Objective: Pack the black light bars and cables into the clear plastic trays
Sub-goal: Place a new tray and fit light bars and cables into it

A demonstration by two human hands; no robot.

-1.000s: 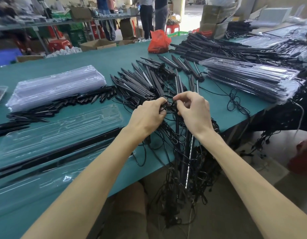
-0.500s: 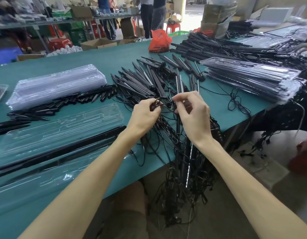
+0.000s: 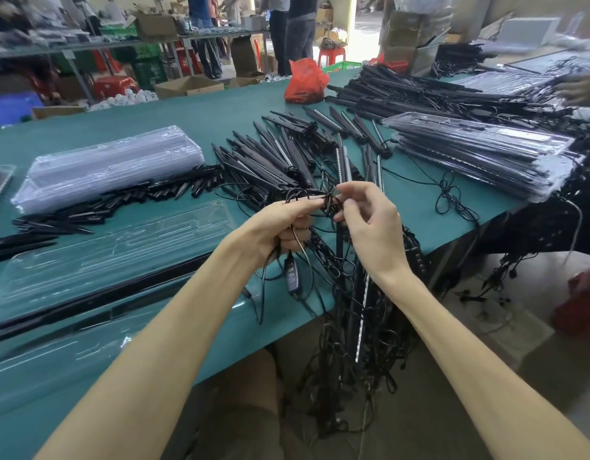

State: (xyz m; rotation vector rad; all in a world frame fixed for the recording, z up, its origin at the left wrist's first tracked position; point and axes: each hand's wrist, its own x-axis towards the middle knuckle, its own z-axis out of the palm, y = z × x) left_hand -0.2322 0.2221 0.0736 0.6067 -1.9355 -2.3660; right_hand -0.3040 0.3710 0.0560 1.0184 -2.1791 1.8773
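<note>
I'm at a packing bench on a factory floor. My long teal-covered work table (image 3: 194, 121) is heaped with slim black light bars (image 3: 277, 157), tangled black cables (image 3: 350, 327), a stack of nested clear plastic trays (image 3: 107, 167) and a pile of filled trays (image 3: 479, 151). Beyond stand open brown cardboard boxes (image 3: 187, 86), red plastic stools (image 3: 331, 56), green plastic crates (image 3: 147, 69) and other standing workers (image 3: 298, 31).

One head-worn wide-angle view, aimed forward and down over the table's near edge.

The green table (image 3: 194, 117) is seen from close above its near edge, which runs diagonally from lower left to mid right; its far edge and a workshop beyond are taken in at the top. Both forearms are drawn in from the bottom corners, with the left hand (image 3: 277, 227) and right hand (image 3: 373, 230) framed near centre on the cables (image 3: 330, 202).
</note>
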